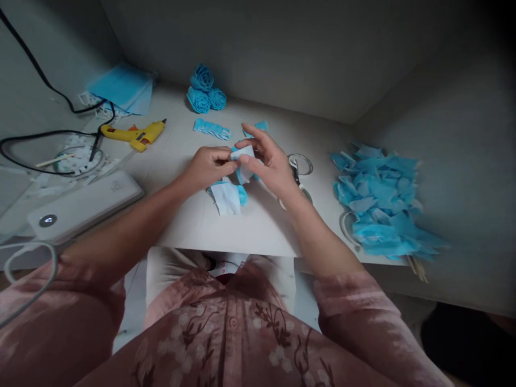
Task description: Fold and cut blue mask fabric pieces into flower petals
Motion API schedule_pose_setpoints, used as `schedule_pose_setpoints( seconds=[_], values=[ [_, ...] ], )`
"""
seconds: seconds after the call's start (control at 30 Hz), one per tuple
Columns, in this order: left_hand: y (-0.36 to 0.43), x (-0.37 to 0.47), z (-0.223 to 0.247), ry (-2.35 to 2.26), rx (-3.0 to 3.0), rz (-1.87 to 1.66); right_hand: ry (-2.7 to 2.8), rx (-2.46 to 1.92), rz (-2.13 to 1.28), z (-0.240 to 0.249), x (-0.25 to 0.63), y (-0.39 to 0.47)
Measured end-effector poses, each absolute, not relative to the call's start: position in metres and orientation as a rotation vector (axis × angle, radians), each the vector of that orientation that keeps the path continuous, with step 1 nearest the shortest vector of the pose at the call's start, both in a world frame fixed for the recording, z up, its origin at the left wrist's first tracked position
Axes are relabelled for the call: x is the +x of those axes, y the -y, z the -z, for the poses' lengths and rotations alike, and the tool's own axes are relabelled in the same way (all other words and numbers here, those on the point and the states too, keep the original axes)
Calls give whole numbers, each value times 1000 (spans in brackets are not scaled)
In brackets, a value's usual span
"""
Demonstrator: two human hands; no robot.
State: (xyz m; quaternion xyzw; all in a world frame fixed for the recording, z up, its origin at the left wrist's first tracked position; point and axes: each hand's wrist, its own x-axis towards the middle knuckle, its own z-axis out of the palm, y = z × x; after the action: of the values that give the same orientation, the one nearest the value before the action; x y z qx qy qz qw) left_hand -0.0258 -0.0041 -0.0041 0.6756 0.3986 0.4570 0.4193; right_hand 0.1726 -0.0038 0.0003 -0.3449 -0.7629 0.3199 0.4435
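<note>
My left hand [212, 167] pinches the left edge of a small white-and-blue fabric piece [245, 161] above the middle of the table. From the right, my right hand [270, 161] holds the same piece between thumb and fingers, its index finger raised. Just below lie white and blue cut pieces [226, 198]. A pleated blue strip [212, 129] rests beyond my left hand, and another blue piece [261, 127] is partly hidden behind my right fingers. Scissors [296, 172] lie beside my right wrist, partly covered by it.
Three blue fabric roses [205, 91] stand at the back. Blue masks [121, 88], a yellow glue gun [139, 134], cables and a white power bank [86, 207] occupy the left. A heap of blue pieces [379, 188] and a tape ring [347, 228] are at the right.
</note>
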Motion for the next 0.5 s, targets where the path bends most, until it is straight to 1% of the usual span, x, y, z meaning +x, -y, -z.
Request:
schedule_pose_setpoints(
  seconds=[0.13, 0.37, 0.5],
  values=[
    [4, -24, 5, -998, 1828, -1158, 1952, -846, -663, -3, 163, 10],
    [6, -22, 3, -942, 1471, -1073, 1877, -909, -686, 2, 165, 8],
    [7, -22, 2, -948, 1481, -1035, 1857, -938, -691, 3, 169, 6]
  ],
)
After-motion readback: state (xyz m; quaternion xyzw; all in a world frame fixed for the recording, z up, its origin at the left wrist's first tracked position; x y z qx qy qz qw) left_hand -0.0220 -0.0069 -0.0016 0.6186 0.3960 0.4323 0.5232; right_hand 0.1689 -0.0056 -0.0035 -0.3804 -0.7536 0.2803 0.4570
